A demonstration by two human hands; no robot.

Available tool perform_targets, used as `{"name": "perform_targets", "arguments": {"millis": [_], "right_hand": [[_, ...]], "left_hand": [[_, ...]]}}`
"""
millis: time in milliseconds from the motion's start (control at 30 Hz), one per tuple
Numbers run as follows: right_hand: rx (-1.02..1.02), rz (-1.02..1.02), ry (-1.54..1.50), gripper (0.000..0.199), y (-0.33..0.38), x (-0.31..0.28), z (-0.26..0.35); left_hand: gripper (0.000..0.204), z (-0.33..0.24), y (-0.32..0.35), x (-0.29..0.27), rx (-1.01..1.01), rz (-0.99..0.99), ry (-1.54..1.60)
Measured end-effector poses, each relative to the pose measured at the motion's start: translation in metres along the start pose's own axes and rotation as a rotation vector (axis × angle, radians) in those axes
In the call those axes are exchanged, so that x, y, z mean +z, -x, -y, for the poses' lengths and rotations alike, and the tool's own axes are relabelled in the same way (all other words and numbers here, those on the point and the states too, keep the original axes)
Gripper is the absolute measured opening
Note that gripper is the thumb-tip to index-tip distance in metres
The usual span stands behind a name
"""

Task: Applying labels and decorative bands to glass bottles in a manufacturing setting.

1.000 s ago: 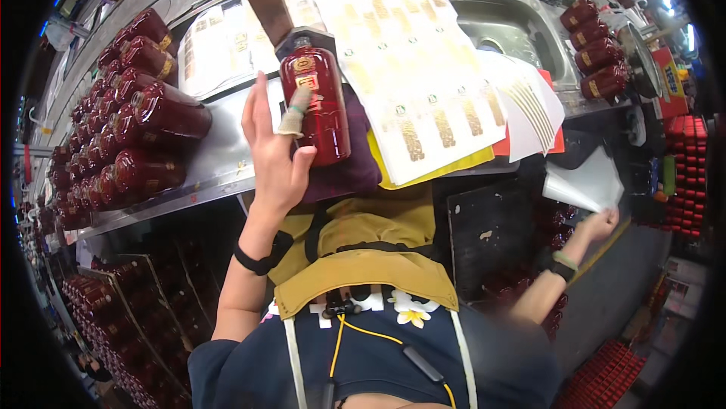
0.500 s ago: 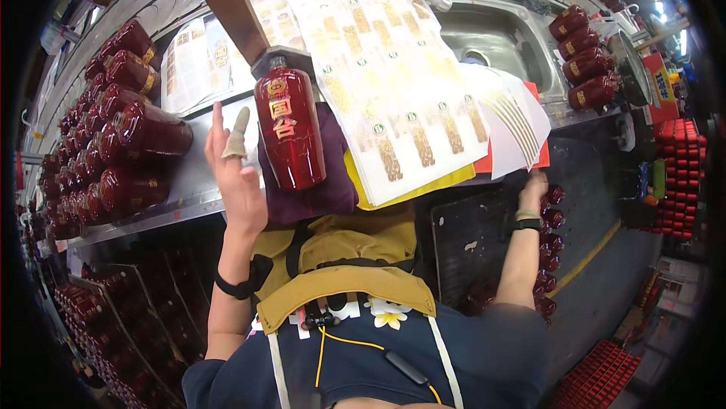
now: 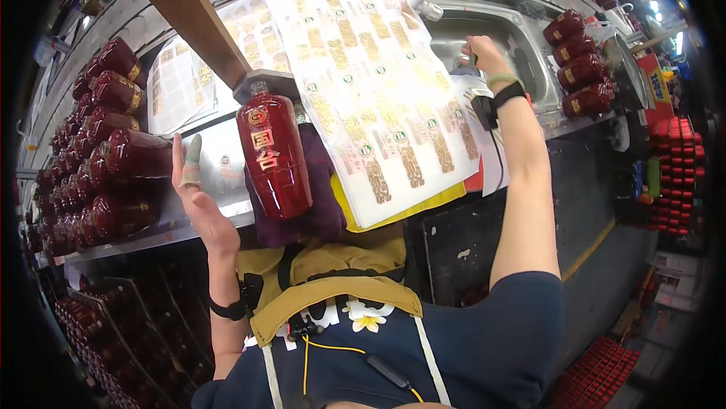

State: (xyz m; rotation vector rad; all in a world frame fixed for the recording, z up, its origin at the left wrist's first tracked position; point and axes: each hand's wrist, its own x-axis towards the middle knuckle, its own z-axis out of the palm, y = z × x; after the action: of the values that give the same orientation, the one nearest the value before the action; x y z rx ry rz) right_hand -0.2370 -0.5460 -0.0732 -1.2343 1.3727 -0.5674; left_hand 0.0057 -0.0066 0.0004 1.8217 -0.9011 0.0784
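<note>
A dark red glossy bottle [image 3: 274, 156] with gold characters lies on a folded purple cloth [image 3: 321, 190], its neck against a grey bracket at the foot of a wooden post [image 3: 189, 8]. Left of the bottle, my left hand [image 3: 206, 209] is raised with fingers stretched out, a pale finger cot on one, touching nothing I can see. My right hand [image 3: 485, 55] is over the steel sink's near part, its fingers curled closed; what they hold, if anything, is hidden. Between them, a stack of white sheets with gold decals [image 3: 378, 99] lies on a yellow cloth [image 3: 408, 207].
Rows of red bottles [image 3: 113, 159] crowd the counter at left, and several more [image 3: 582, 69] stand right of the sink [image 3: 529, 31]. A tap [image 3: 432, 8] reaches over the sink. More decal sheets [image 3: 178, 84] lie behind my left hand. Red goods [image 3: 673, 175] are stacked at far right.
My right hand has swung from low beside the counter's front edge up and forward to the sink. My left hand stays open, a little lower and further left in the picture.
</note>
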Motion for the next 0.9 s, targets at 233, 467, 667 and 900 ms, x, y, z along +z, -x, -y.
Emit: {"name": "perform_targets", "arguments": {"millis": [233,467,667,900], "right_hand": [[0.117,0.226,-0.190,0.016,-0.007,0.002,0.001],[-0.414,0.112,0.770,0.084,0.045,0.064,0.031],[-0.221,0.301,0.836,0.090,0.040,0.071,0.027],[-0.366,0.087,0.846,0.053,0.054,0.040,0.031]], "left_hand": [[0.090,0.009,-0.002,-0.007,-0.043,-0.023,0.012],[0.091,0.003,-0.003,0.002,-0.071,0.001,0.105],[0.094,-0.005,-0.001,-0.005,-0.023,-0.010,0.072],[0.092,-0.003,-0.007,-0.016,-0.004,-0.003,0.064]]}}
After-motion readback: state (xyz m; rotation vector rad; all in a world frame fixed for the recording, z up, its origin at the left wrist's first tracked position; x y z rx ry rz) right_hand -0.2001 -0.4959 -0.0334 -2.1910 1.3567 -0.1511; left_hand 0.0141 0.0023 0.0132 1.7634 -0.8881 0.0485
